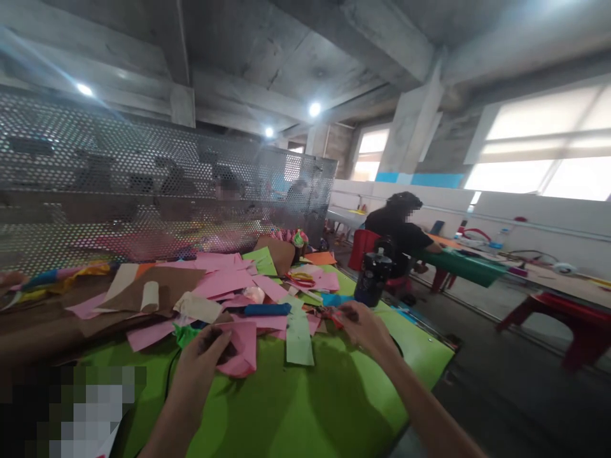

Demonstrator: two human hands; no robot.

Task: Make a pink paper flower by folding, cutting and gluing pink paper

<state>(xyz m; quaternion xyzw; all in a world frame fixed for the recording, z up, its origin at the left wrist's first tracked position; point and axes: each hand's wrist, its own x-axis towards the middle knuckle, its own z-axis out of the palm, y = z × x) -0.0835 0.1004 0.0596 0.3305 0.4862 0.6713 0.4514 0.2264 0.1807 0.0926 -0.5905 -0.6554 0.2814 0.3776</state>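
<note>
My left hand (203,353) is closed on a folded piece of pink paper (243,350), gripping it between thumb and fingers above the green tabletop (267,420). My right hand (366,327) is closed at the right of the paper pile, its fingertips at a small reddish thing (337,317) too blurred to name. Between the two hands lie a pale green paper strip (299,340) and a blue-handled tool (267,309). A crumpled bit of bright green material (185,334) sits just behind my left hand.
Pink sheets (222,283) and brown paper (176,286) are heaped across the table's back. A dark bottle (373,280) stands at its right edge. Behind rises a perforated metal screen (143,191). A co-worker (401,232) sits at another table; someone's forearm (38,337) reaches in from the left.
</note>
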